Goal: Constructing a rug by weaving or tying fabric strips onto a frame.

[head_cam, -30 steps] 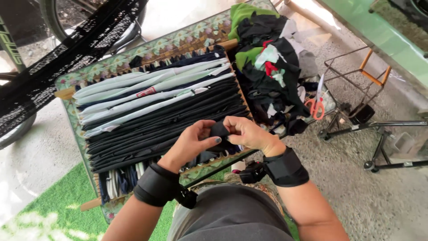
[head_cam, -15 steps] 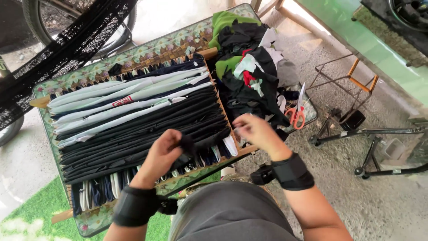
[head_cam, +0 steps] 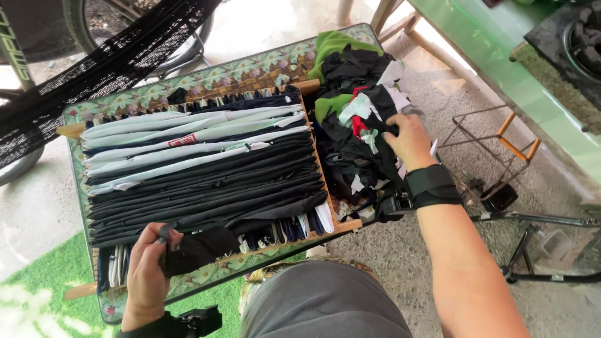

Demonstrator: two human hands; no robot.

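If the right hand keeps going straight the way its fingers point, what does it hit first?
The right hand points up-left into the pile of fabric scraps. Its fingertips already seem to touch the black and white pieces there, so it would likely meet that pile first.

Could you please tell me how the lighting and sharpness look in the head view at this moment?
Head view: bright daylight washes out the floor at the top to near white. The black strips on the frame lose detail in the dark. The left hand and right hand are fairly sharp, with little blur. The table edges bow slightly, a wide-lens effect.
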